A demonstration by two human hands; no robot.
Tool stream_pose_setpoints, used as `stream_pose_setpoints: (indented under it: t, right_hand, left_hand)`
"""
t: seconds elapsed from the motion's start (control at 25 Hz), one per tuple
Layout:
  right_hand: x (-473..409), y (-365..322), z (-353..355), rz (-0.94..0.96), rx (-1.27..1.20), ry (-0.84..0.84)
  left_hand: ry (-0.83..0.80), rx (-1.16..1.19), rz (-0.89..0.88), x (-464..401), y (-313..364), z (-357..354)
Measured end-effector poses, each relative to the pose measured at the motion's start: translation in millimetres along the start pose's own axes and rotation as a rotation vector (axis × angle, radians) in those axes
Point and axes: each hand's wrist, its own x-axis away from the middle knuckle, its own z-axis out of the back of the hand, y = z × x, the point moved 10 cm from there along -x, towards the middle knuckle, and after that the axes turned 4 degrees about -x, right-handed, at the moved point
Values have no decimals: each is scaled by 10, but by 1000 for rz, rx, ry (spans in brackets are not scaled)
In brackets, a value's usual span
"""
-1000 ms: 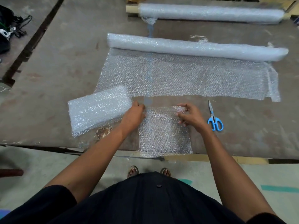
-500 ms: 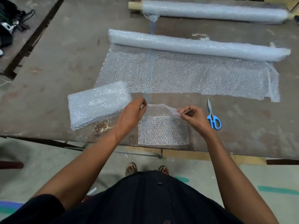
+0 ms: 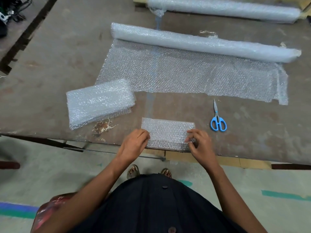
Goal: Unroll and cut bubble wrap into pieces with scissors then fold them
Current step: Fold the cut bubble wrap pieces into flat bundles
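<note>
My left hand [image 3: 135,142] rests on the near left corner of a small folded piece of bubble wrap [image 3: 168,130], fingers curled over its edge, though I cannot tell whether that grip is truly clamped on the sheet or only pressing it. My right hand [image 3: 200,144] is at the near right corner, and there the grip is a pinch, fingertips [image 3: 189,140] together on the wrap's edge. The piece lies flat at the near edge of the tabletop [image 3: 67,52], between my hands. To its left, a little farther from me, sits a stack of folded pieces [image 3: 99,102]. The blue-handled scissors [image 3: 218,117] lie closed on the tabletop to the right of the piece, apart from my right hand, blades pointing away from me. Beyond them the roll of bubble wrap [image 3: 202,42] lies across the tabletop with a length of sheet [image 3: 185,76] unrolled toward me. A second roll [image 3: 223,8] lies at the far edge.
</note>
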Motion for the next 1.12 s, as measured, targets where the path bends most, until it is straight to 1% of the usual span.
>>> stream_pose_setpoints:
  t: [0.08, 0.16, 0.24, 0.4, 0.44, 0.56, 0.6, 0.64, 0.68, 0.76, 0.84, 0.88, 1.0, 1.04, 1.12]
  right_hand:
    - [72, -1, -26, 35, 116, 2]
    - [137, 1, -79, 67, 159, -10]
    - [184, -2, -110, 91, 137, -8]
    - [283, 5, -136, 133, 108, -14]
    - [312, -18, -102, 143, 118, 6]
    - [282, -203, 70, 162, 206, 143]
    - [204, -295, 65, 156, 247, 163]
    - [101, -382, -5, 137, 288, 145]
    - [-5, -455, -154, 106, 324, 85]
    - [-135, -536, -576, 66, 356, -105]
    - [-119, -445, -873, 53, 373, -228]
    - [-84, -355, -918, 45, 396, -248]
    - [-5, -92, -773, -35, 395, -218]
    - [16, -21, -685, -76, 382, -197]
    - [-8, 53, -490, -148, 363, -98]
  left_hand:
    - [-10, -92, -48, 6, 48, -18]
    - [-17, -152, -71, 44, 43, -17]
    - [-19, -173, -69, 76, 24, 17]
    - [-49, -128, -67, 168, 59, 53]
    - [-46, -122, -51, 202, 41, 70]
    - [6, -63, -18, 132, 94, 142]
    - [-10, -45, -15, 35, 159, 113]
    - [-54, -41, -10, -85, 242, 50]
    - [-116, -49, -3, -211, 326, -39]
    - [-236, -104, 5, -374, 424, -283]
    - [-321, -199, 19, -364, 369, -530]
    - [-356, -235, 38, -314, 282, -617]
    - [-423, -271, 116, -155, 9, -682]
    - [-427, -271, 140, -116, -43, -649]
    - [-376, -250, 193, -116, -139, -498]
